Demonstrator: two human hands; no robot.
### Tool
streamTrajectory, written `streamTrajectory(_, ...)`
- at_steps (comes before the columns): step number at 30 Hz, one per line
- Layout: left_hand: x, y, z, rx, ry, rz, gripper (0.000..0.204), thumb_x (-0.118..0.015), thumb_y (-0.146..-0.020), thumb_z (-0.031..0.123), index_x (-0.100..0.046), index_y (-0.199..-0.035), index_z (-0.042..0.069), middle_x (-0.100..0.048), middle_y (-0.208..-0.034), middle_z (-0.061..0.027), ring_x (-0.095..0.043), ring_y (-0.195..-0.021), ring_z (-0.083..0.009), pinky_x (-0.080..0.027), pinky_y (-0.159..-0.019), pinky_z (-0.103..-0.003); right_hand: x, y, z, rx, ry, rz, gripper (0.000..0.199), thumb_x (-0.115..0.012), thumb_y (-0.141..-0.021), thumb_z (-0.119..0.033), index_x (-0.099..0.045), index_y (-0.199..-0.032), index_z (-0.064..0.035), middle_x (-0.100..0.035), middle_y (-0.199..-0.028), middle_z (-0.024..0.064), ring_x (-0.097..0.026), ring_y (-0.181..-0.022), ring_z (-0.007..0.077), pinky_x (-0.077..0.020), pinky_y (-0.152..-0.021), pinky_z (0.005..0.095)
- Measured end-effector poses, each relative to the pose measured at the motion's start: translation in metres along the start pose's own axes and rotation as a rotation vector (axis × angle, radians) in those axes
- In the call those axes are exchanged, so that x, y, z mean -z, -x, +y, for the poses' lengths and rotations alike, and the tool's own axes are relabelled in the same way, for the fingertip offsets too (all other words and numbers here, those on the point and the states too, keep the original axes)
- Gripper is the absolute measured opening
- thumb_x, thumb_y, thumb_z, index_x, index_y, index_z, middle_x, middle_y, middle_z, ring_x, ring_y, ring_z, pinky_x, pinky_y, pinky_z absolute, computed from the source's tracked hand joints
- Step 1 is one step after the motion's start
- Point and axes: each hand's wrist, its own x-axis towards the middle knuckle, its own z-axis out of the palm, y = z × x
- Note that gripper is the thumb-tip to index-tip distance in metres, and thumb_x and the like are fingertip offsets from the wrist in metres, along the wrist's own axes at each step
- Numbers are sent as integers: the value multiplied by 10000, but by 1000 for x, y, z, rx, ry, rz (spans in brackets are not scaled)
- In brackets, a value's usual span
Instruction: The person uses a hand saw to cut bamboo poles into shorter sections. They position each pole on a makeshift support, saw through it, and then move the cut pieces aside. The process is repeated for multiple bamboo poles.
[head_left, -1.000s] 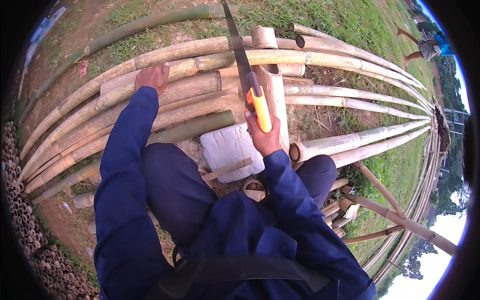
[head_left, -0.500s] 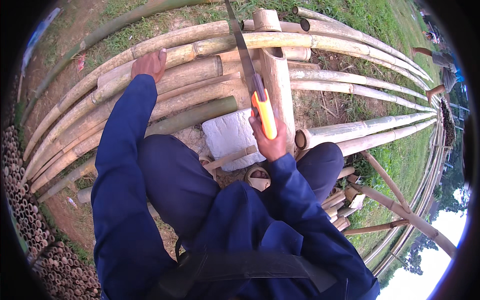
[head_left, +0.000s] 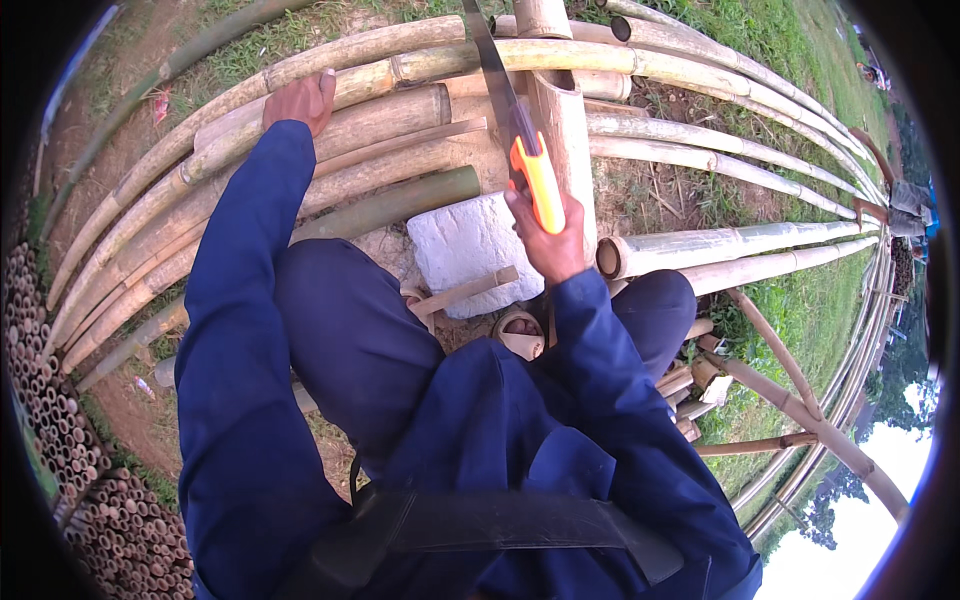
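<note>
My right hand [head_left: 556,240] is closed round the orange handle of a handsaw [head_left: 540,185]. The saw's dark blade points away from me and lies across a long pale bamboo pole [head_left: 440,64]. Farther left, my left hand [head_left: 302,103] grips that same pole, its fingers wrapped over the top. Just right of the blade, a thick upright bamboo post [head_left: 562,135] with a hollow cut top stands under the pole. The far tip of the blade runs out of the picture, and whether its teeth have cut into the pole cannot be made out.
More bamboo poles [head_left: 390,215] lie side by side at the left, others [head_left: 720,250] at the right. A white block [head_left: 465,245] sits before my feet. Stacked bamboo pieces [head_left: 130,540] fill the lower left. Another person [head_left: 908,205] is at the far right edge.
My right hand and the saw have moved slightly forward, away from me, along the blade's line. My left hand keeps its place on the pole. The whole view has shifted a little.
</note>
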Motion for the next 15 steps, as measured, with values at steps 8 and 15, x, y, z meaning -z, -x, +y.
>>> streamTrajectory(8,0,-1,7,41,10,-5,586,-302,-1080,491,-747,-1117,112,-752,-1034,-204,-719,-967,-405,-555,-895,-529,5,43,7,-59,-45,61,149,-734,-949,-114,-697,-936,29,-627,-713,17,-541,-633,75,-461,-598,271)
streamTrajectory(15,-3,-5,2,-12,12,17,578,-329,-1072,489,-741,-1122,87,-749,-1017,-214,-712,-955,-423,-550,-893,-534,-6,-8,2,62,9,92,205,-762,-938,-162,-695,-935,32,-633,-690,23,-555,-633,89,-482,-598,316)
